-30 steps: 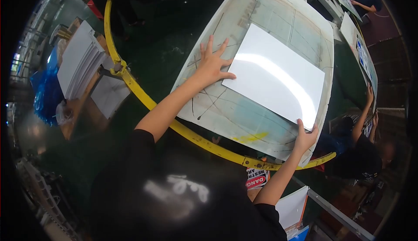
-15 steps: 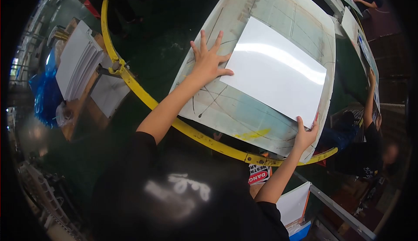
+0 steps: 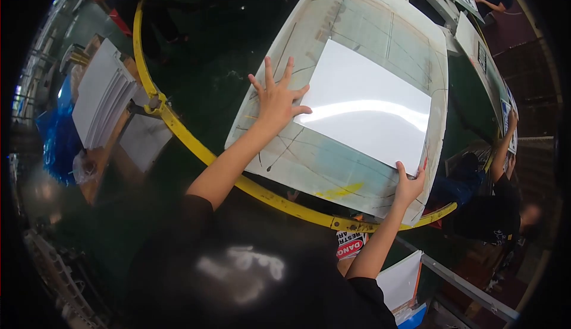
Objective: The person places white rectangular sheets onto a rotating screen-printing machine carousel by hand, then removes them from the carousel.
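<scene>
A glossy white sheet lies on a worn, pale board marked with dark lines and a yellow smear. My left hand is spread flat on the board, its thumb and a fingertip at the sheet's left edge. At the sheet's lower right corner is my right hand, thumb and fingers apart on either side of the corner and touching its edges. Its other fingers are partly hidden.
A curved yellow rail runs between me and the board. At left stand a stack of white sheets and blue plastic. A danger sign is below the rail. Another person works at right beside more boards.
The board with its sheet and both my hands appears shifted slightly left and down in the view. The hands keep the same places on the sheet's edges.
</scene>
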The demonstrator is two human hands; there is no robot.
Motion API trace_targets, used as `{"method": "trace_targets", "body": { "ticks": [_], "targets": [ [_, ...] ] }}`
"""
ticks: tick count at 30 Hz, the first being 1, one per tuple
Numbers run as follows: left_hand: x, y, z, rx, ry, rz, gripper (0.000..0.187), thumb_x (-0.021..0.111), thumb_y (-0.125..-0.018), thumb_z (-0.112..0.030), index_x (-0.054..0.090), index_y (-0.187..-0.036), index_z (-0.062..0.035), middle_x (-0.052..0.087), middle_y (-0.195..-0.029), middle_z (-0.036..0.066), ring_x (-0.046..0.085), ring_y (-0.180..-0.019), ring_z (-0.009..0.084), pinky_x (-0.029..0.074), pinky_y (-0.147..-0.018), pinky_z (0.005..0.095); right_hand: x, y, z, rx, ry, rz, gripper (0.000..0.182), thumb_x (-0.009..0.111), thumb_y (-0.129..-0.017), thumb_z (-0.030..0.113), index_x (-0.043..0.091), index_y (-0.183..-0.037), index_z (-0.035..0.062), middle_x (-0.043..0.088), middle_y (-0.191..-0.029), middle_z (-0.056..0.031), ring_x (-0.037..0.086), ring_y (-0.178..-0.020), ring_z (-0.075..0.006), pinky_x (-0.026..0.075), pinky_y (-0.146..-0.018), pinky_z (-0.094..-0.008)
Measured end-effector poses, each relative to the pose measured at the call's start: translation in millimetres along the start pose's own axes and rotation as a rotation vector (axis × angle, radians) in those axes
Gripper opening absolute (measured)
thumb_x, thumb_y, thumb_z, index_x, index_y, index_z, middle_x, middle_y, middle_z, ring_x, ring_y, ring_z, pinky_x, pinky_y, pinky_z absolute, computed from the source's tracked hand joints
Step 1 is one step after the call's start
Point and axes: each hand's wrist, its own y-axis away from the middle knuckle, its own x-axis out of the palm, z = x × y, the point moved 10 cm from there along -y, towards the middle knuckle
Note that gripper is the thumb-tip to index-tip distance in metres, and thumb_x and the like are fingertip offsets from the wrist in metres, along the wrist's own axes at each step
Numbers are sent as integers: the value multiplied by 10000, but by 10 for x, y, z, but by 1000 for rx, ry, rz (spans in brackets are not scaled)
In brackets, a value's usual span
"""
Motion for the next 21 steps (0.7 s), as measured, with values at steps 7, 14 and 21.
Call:
{"method": "trace_targets", "body": {
  "ticks": [7, 14, 21],
  "targets": [
    [-78, 14, -68, 20, -46, 7, 479, 727, -622, -463, 665, -1069, -304, 119, -1503, 70, -64, -1345, 448, -21, -947, 744, 30, -14, 0, -14, 171, 13, 665, 828, -586, 338, 563, -1051, -56, 585, -1008, -208, 532, -996, -322, 402, -879, -386],
    [-89, -35, -248, 72, -227, 84, 523, 713, -636, -485, 627, -1115, -293, 175, -1487, 80, -14, -1354, 427, 11, -992, 708, 150, 20, 217, -202, 361, 71, 473, 745, -663, 322, 596, -1049, 92, 571, -1031, -102, 490, -1034, -265, 275, -955, -487],
    [1, -76, -500, 65, -591, 110, 671, 705, -660, -506, 554, -1219, -168, 100, -1510, 64, -5, -1375, 374, -41, -1028, 659, 124, 287, 315, -444, 375, 323, 531, 697, -720, 347, 564, -1193, 146, 486, -1302, -97, 426, -1217, -213, 137, -1058, -509]
  ]
}}
